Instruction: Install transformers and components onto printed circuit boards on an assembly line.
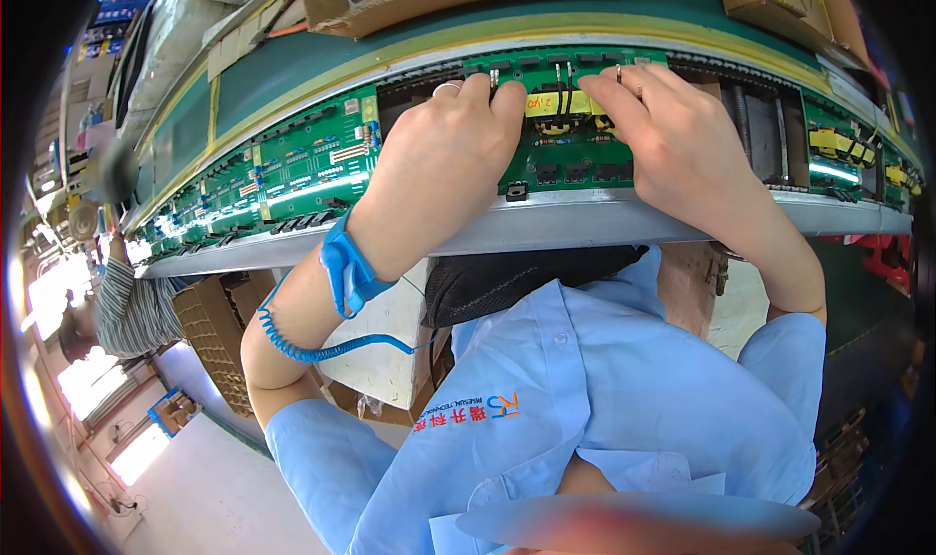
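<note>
A green circuit board [583, 152] lies in the metal rail in front of me, carrying a yellow-wrapped transformer [546, 105] with dark leads and several black components. Bent over the board's left part, my left hand [444, 165] has its fingers curled together beside thin metal leads [494, 76]; a blue wrist strap [348, 267] with a coiled cord is on that wrist. My right hand [673, 136] reaches to the right of the transformer, thumb and fingers closed near its far edge. Whatever is between the fingertips of either hand is too small or hidden to name.
More green boards [312, 155] run along the rail to the left, and another board [838, 151] with yellow transformers sits at the right. Cardboard boxes [429, 4] stand beyond the rail on the green surface. A person in a striped sleeve [136, 306] is at the far left.
</note>
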`<state>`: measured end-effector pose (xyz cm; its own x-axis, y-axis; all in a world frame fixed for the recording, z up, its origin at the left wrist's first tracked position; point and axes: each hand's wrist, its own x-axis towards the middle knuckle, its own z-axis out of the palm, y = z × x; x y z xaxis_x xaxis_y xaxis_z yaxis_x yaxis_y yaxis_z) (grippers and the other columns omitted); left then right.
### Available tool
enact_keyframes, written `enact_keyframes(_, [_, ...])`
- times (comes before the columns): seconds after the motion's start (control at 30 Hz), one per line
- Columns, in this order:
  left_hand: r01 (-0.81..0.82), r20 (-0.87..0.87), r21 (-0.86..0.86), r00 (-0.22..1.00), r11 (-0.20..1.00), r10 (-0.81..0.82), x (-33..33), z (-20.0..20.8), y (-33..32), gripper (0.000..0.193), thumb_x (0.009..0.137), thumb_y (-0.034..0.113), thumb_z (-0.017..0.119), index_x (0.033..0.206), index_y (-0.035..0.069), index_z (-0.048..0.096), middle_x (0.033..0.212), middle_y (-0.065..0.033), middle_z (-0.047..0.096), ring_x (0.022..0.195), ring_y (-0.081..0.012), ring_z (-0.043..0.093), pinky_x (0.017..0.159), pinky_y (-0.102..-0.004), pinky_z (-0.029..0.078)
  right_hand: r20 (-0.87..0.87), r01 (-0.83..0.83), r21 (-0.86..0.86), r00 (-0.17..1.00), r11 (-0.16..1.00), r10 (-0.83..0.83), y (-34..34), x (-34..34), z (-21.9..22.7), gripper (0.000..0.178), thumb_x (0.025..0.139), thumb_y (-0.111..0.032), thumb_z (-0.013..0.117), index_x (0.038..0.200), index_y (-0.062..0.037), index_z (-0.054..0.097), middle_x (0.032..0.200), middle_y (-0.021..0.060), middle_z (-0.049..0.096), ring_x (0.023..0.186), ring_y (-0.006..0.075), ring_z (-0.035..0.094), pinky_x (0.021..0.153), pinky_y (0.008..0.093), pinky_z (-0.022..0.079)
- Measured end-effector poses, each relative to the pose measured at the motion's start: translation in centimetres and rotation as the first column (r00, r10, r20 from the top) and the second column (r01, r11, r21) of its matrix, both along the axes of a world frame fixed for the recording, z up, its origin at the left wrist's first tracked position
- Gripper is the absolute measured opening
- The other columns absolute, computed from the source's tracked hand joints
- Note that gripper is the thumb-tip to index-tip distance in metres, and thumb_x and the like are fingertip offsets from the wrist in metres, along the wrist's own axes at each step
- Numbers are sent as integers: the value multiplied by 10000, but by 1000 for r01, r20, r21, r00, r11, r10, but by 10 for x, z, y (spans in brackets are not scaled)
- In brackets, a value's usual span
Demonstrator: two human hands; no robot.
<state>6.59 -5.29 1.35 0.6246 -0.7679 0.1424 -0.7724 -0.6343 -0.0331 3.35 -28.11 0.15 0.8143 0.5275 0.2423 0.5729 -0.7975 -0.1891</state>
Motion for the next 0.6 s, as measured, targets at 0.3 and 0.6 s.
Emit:
enact_keyframes(0.3, [-142,-413,-258,910,956,24,-6,15,17,653,771,109,696,1365,16,439,996,-215,628,908,-399,628,804,-472,506,-137,391,465,918,794,-372,-85,60,76,436,829,-135,723,1248,-91,613,1123,123,687,907,222,678,774,328,536])
enact_keyframes(0.6, [-14,-391,-327,912,945,-121,-13,5,-7,808,780,162,723,1441,-18,296,985,-244,626,846,-403,648,742,-456,521,-281,756,-316,502,573,-818,-187,168,43,691,791,-574,670,1090,48,642,1113,276,651,1053,383,640,861,474,507])
